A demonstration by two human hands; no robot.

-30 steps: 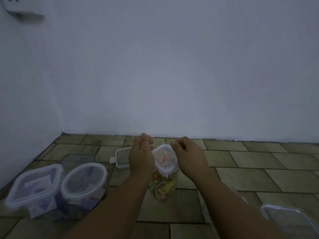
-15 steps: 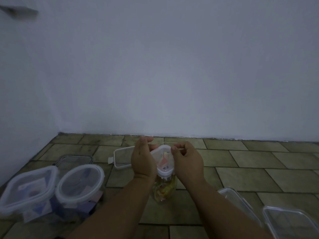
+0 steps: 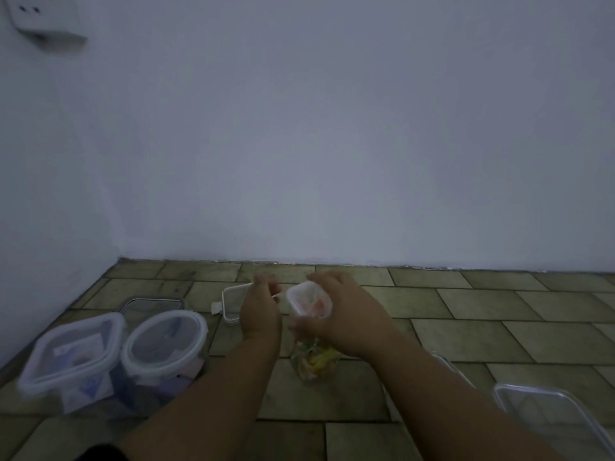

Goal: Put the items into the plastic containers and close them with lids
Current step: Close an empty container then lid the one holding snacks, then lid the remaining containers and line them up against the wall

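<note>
- Two hands work one tall clear container [image 3: 314,359], which stands upright on the tiled floor [image 3: 466,331] between the forearms, its long axis vertical and its coloured contents showing through the lower wall.
- On its mouth sits a small whitish lid [image 3: 307,302], tilted a little toward the camera; whether it is fully seated cannot be told in this dim light.
- Wrapped round the container's right side and neck is the right hand [image 3: 346,314], thumb at the near face below the lid and fingers curling over the far edge, so it grips the container and steadies the lid.
- Just to the left of the lid is the left hand [image 3: 259,311], its fingers pinched together at what looks like a lid flap; whether it truly holds that flap is too blurred to say.
- Judged from this, the coming move is a downward press or clip along the vertical axis, with the right hand nearer and bracing.
- Left of the left hand, well apart, stand a square lidded container [image 3: 71,357] and a round lidded container [image 3: 164,344], both looking closed.
- Beyond the left hand a loose lid [image 3: 233,302] lies flat; right of the right forearm sits an open container [image 3: 549,414].
</note>
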